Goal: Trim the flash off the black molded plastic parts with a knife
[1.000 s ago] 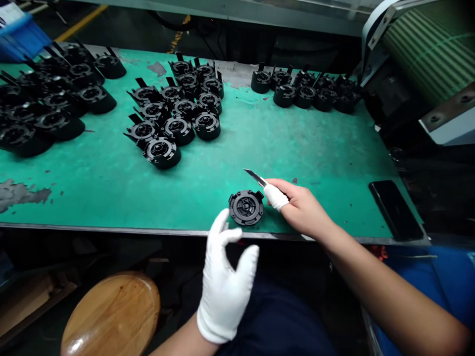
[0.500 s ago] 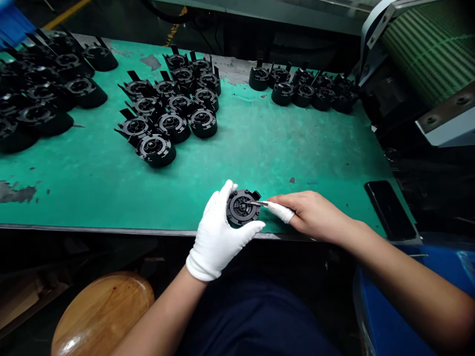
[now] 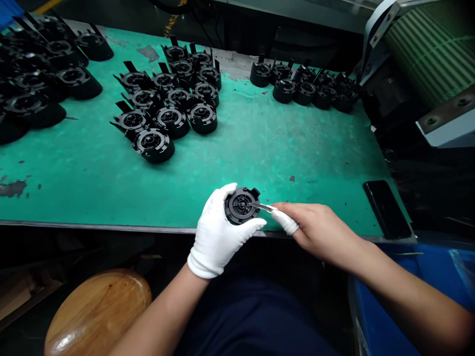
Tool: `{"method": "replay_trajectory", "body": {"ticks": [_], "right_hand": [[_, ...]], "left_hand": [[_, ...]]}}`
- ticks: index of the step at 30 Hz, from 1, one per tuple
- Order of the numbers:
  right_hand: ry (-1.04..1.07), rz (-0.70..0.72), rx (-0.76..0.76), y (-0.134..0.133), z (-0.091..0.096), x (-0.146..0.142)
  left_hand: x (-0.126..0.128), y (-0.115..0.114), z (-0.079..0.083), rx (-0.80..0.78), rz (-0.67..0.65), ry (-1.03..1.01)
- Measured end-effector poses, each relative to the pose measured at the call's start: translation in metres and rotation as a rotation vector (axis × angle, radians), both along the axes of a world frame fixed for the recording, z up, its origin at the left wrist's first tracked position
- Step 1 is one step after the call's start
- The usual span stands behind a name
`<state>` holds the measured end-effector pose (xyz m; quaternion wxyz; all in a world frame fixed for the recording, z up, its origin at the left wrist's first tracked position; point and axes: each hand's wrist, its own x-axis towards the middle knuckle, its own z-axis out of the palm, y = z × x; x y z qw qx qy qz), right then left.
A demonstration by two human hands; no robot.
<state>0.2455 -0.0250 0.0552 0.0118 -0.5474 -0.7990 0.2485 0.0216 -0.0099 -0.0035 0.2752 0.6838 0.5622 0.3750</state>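
My left hand, in a white glove, grips a round black plastic part at the near edge of the green table. My right hand is bare, with its forefinger wrapped in white tape. It pinches a small knife blade whose tip rests on the part's face near the middle.
Several groups of similar black parts stand on the green mat: far left, middle and back right. A black phone lies at the table's right edge. A wooden stool is below left, a blue bin below right, a green-ribbed machine top right.
My left hand rose from below the table edge and took hold of the part. My right hand brought the blade down from above the mat onto the part's face.
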Motion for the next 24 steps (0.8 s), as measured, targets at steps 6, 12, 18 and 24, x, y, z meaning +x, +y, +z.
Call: {"method": "replay_trajectory", "body": {"ticks": [6, 12, 18, 24], "right_hand": [[0.083, -0.052, -0.119, -0.008, -0.001, -0.017], [0.511, -0.252, -0.242, -0.01, -0.004, -0.029], [0.699, -0.488, -0.109, 0.006, -0.033, -0.051], [0.405, -0.213, 0.041, 0.028, -0.01, -0.013]], "left_hand": [[0.003, -0.005, 0.0, -0.04, 0.048, -0.005], [0.007, -0.008, -0.003, -0.027, 0.115, -0.103], [0.01, -0.059, 0.007, -0.088, 0.042, 0.021], [0.003, -0.07, 0.013, -0.059, 0.024, 0.072]]}}
